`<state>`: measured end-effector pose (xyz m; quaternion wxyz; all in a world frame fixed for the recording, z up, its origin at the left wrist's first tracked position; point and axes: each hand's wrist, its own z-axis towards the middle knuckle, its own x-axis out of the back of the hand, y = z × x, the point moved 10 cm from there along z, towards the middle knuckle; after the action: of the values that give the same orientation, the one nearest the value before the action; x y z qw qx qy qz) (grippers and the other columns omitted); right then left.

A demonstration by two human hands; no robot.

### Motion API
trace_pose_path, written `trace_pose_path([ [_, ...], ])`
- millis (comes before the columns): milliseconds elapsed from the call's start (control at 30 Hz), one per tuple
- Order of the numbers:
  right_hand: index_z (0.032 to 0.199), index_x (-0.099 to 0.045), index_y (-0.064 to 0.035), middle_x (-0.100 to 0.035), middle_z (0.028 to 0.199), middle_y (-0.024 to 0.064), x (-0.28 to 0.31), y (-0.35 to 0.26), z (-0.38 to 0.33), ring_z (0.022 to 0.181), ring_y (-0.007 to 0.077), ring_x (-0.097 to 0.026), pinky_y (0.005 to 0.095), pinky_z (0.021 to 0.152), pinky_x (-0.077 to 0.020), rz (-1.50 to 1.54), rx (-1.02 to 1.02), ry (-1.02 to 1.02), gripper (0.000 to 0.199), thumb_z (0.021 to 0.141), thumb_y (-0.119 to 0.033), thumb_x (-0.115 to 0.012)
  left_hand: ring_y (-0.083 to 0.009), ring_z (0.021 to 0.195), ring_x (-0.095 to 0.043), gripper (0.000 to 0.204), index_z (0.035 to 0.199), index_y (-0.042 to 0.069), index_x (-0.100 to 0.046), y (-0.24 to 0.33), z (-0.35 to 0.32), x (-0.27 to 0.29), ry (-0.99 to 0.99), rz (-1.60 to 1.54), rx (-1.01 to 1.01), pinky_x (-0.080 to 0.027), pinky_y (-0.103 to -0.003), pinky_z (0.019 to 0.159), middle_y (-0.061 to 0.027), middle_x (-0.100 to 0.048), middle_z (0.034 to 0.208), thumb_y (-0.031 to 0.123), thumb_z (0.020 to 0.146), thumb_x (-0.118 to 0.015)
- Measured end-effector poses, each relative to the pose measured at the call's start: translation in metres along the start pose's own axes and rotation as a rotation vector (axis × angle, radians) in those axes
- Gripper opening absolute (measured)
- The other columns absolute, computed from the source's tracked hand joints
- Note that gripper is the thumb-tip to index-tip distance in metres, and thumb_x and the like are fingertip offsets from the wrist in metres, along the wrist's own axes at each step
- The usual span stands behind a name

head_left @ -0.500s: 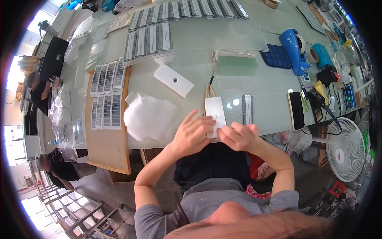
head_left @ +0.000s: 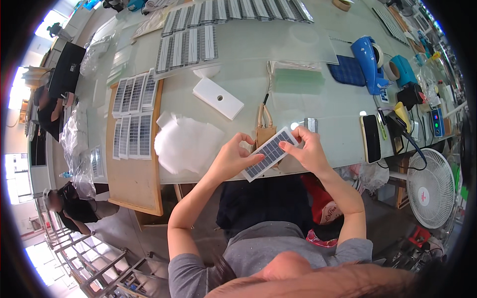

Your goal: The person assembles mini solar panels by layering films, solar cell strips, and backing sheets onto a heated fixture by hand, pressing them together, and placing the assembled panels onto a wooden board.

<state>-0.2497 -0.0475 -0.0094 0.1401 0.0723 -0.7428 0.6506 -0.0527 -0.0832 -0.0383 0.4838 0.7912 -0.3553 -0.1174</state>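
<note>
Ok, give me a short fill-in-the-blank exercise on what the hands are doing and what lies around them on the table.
1. Both hands, left hand and right hand, hold a small rectangular ____ panel.
2. Left of the hands lies a pile of ____ sheets on the table.
3. More panels sit in rows on a ____ board at the table's left edge.
4. At the right, beside the table, stands a white ____.

Missing words: solar; white; wooden; fan
</note>
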Motion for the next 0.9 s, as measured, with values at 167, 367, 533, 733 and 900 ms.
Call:
trace_pose_path([
  [167, 0.075, -0.058, -0.0077, -0.057, 0.077, -0.0001, -0.007, -0.002, -0.004, 0.075, 0.0149, -0.05, 0.0353, 0.082, -0.0302, -0.468, 0.143, 0.053, 0.033, 0.078, -0.032, -0.08, -0.0211, 0.073, -0.069, 0.059, 0.112, 0.0, -0.052, -0.008, 0.005, 0.008, 0.027, 0.162, 0.09, -0.053, -0.033, 0.07, -0.0163, -0.071, 0.078, 0.037, 0.079, -0.084],
  [367, 0.075, -0.057, -0.0105, -0.057, 0.081, 0.0005, -0.012, -0.011, -0.005, 0.079, 0.0207, -0.052, 0.0392, 0.081, -0.0268, -0.68, 0.291, 0.083, 0.037, 0.074, -0.039, -0.082, -0.0236, 0.073, -0.068, 0.061, 0.11, 0.0, -0.051, -0.01, 0.008, 0.015, 0.08, 0.263, 0.109, -0.053, -0.035, 0.069, -0.0162, -0.069, 0.076, 0.037, 0.076, -0.085],
  [533, 0.094, -0.056, -0.0099, -0.058, 0.085, 0.0008, -0.009, -0.02, -0.006, 0.085, 0.0209, -0.053, 0.0394, 0.083, -0.0275, -0.634, 0.315, 0.122, 0.044, 0.072, -0.036, -0.084, -0.0233, 0.073, -0.068, 0.058, 0.106, 0.0, -0.051, -0.01, 0.01, 0.013, 0.082, 0.243, 0.038, -0.052, -0.035, 0.067, -0.0144, -0.068, 0.075, 0.033, 0.076, -0.086],
  [733, 0.102, -0.053, -0.0099, -0.056, 0.091, 0.0018, -0.01, -0.016, -0.008, 0.09, 0.0212, -0.053, 0.0396, 0.085, -0.0275, -0.622, 0.289, 0.125, 0.05, 0.072, -0.033, -0.085, -0.022, 0.073, -0.067, 0.054, 0.104, 0.0, -0.05, -0.008, 0.011, 0.011, 0.096, 0.227, -0.013, -0.052, -0.034, 0.067, -0.0137, -0.067, 0.077, 0.03, 0.077, -0.086],
  [900, 0.103, -0.052, -0.0101, -0.055, 0.096, 0.0028, -0.007, -0.018, -0.012, 0.094, 0.0231, -0.051, 0.041, 0.086, -0.0277, -0.655, 0.325, 0.17, 0.051, 0.071, -0.032, -0.086, -0.0197, 0.075, -0.065, 0.052, 0.102, 0.0, -0.05, -0.01, 0.013, 0.008, 0.085, 0.164, -0.013, -0.052, -0.034, 0.069, -0.0123, -0.067, 0.08, 0.029, 0.078, -0.085],
])
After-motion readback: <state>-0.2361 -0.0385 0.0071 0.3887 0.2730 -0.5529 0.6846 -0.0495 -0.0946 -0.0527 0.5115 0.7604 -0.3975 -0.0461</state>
